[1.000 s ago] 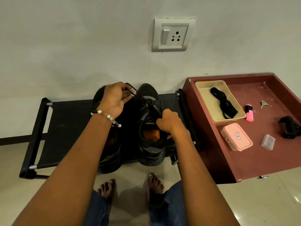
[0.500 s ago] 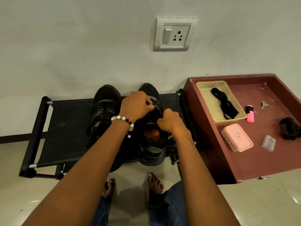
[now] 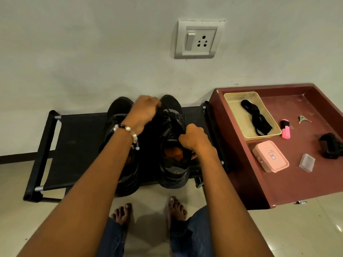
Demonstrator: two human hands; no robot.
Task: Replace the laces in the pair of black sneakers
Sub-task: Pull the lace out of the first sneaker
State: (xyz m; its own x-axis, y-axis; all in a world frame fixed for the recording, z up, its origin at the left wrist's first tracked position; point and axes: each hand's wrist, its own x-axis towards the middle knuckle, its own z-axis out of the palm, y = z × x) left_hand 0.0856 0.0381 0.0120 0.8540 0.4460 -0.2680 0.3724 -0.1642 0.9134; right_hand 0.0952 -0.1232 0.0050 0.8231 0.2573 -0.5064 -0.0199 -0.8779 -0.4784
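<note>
- My left hand (image 3: 145, 110) is up over the toe end of the right sneaker (image 3: 171, 141), fingers curled in a pinch on a black lace (image 3: 168, 113) that runs down to the eyelets.
- A bead bracelet (image 3: 128, 132) sits on that wrist.
- My right hand (image 3: 193, 138) is curled round the right sneaker's collar at its near right side, gripping it; the orange insole shows just left of the knuckles.
- The left sneaker (image 3: 118, 112) stands just beside the right one; my left forearm covers most of it.
- Both sneakers stand toes toward the wall on a low black rack (image 3: 74, 141) with a fabric top.
- I see my 2 bare feet (image 3: 176, 208) on the floor below the rack.
- To the right, touching the rack's end, is a dark red table (image 3: 297, 182) with a raised rim.
- At its far left corner sits a beige tray (image 3: 232, 101) holding a bundle of black laces (image 3: 256, 117).
- Near the tray: a pink box (image 3: 271, 156) on the near side, a pink highlighter (image 3: 285, 128) just to its right, keys (image 3: 303, 119) farther right.
- Toward the right edge are a clear small case (image 3: 307, 162) and a black object (image 3: 330, 147) I cannot identify.
- A switch and socket plate (image 3: 199, 38) is on the wall above.
</note>
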